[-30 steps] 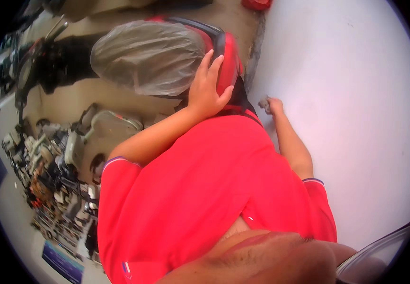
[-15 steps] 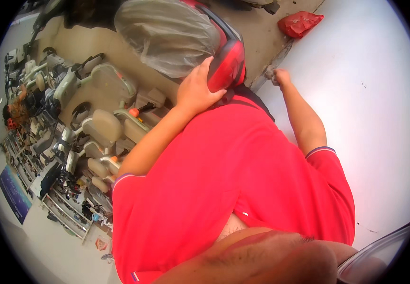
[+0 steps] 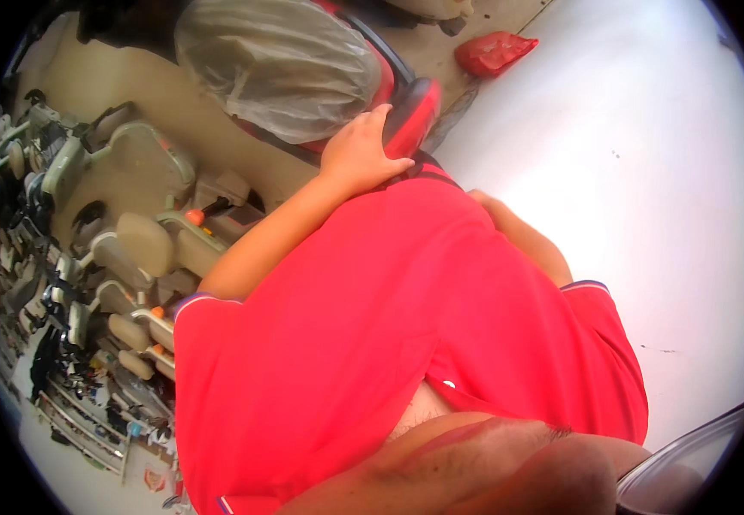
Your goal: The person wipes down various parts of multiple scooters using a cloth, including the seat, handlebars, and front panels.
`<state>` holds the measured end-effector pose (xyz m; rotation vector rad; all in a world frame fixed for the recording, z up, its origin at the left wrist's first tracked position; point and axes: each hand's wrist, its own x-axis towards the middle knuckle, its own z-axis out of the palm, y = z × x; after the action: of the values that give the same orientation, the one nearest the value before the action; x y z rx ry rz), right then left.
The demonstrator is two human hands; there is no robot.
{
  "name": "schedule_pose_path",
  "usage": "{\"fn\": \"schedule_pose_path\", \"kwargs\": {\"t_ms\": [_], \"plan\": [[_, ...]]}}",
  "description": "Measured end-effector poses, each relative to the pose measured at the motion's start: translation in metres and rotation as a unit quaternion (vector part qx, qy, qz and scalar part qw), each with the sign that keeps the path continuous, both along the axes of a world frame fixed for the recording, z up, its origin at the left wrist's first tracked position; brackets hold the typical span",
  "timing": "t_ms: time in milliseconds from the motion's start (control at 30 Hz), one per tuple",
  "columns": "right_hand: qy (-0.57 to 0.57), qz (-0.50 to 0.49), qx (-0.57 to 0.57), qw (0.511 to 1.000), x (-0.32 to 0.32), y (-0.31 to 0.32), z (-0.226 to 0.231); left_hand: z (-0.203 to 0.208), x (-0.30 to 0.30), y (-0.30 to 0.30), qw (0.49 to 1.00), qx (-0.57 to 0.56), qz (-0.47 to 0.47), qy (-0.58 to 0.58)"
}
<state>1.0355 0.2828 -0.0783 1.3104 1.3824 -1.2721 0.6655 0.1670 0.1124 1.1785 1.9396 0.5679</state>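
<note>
A red and black scooter tail (image 3: 415, 116) stands just ahead of my body. My left hand (image 3: 356, 150) lies on its near left side, thumb and fingers spread apart. Next to that hand is the scooter's seat, under a cloudy plastic cover (image 3: 277, 69). My right hand (image 3: 481, 200) is low by my right hip, in front of the pale wall; the red shirt hides most of it. Its fingers are out of sight, so whether it holds anything does not show.
A crumpled red bag (image 3: 496, 54) lies on the floor by the white wall (image 3: 646, 172). On the left stand several pale-framed vehicles with beige seats (image 3: 144, 245). Beyond them is a metal rack (image 3: 88, 433). Part of another vehicle (image 3: 432, 9) shows at the top.
My right hand, which held a greyish rag out by the wall, has drawn back toward my hip behind the shirt. My left hand stays on the scooter tail. The view has shifted.
</note>
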Motion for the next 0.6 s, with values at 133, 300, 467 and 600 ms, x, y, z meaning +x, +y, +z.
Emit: {"fn": "schedule_pose_path", "kwargs": {"t_ms": [133, 300, 467, 600], "plan": [[-0.053, -0.052, 0.012, 0.997, -0.002, -0.003, 0.062, 0.004, -0.005, 0.003, 0.999, -0.008, -0.001, -0.053], [-0.098, -0.063, 0.036, 0.993, -0.020, 0.016, 0.118, -0.005, -0.007, 0.010, 0.995, 0.008, -0.025, -0.097], [-0.138, -0.056, 0.048, 0.988, -0.056, 0.044, 0.154, -0.009, -0.010, 0.013, 0.992, 0.002, -0.027, -0.123], [-0.173, -0.049, 0.068, 0.981, -0.114, 0.061, 0.178, -0.012, -0.012, 0.017, 0.991, -0.015, -0.042, -0.129]]}}
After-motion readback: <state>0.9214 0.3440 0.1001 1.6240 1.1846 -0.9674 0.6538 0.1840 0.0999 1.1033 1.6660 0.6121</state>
